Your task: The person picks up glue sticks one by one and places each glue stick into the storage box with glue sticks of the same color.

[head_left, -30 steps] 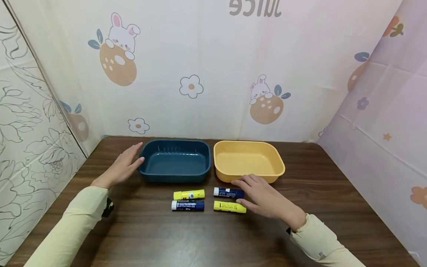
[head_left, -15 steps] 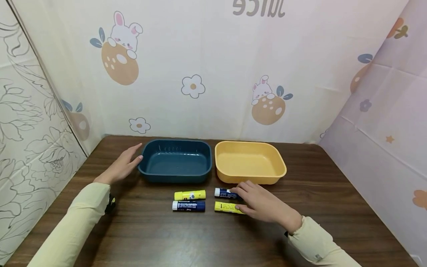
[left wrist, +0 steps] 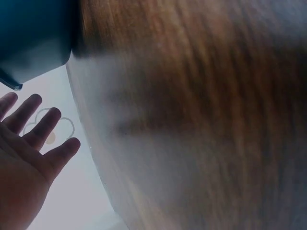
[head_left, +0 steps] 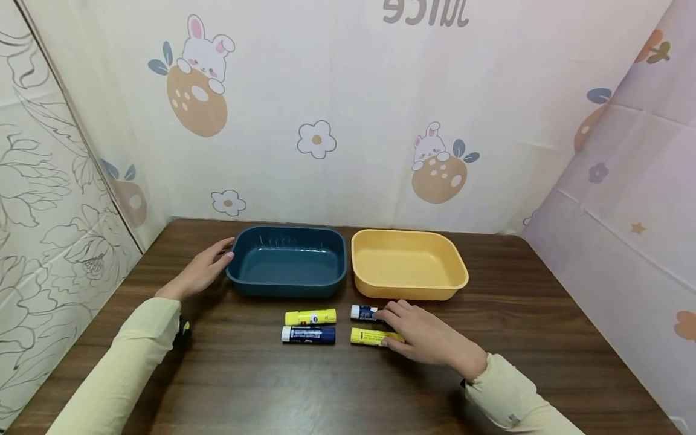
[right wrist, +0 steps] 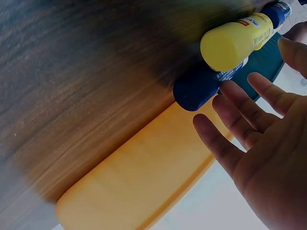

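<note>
My left hand [head_left: 198, 272] is beside the left end of the teal bin [head_left: 285, 291], fingertips right at its rim; in the left wrist view that hand's fingers are spread, with nothing in them. My right hand [head_left: 426, 335] reaches over the right ends of two glue sticks, a navy one with a white cap [head_left: 363, 312] and a yellow one [head_left: 370, 336]. The right wrist view shows its fingers [right wrist: 218, 139] extended close to the navy stick [right wrist: 194, 88], with the thumb beyond the yellow one [right wrist: 228, 48]. Parts of both sticks are hidden under the hand.
Behind the right-hand sticks stands a yellow bin [head_left: 405, 292], side by side with the teal one. Another yellow glue stick [head_left: 310, 317] and navy glue stick [head_left: 308, 336] lie left of centre on the wooden table [head_left: 283, 386]. Patterned curtains [head_left: 359, 72] enclose the table's back and sides.
My right hand has come down and slightly toward me over the right-hand glue sticks, covering more of the navy one. My left hand has hardly moved beside the teal bin.
</note>
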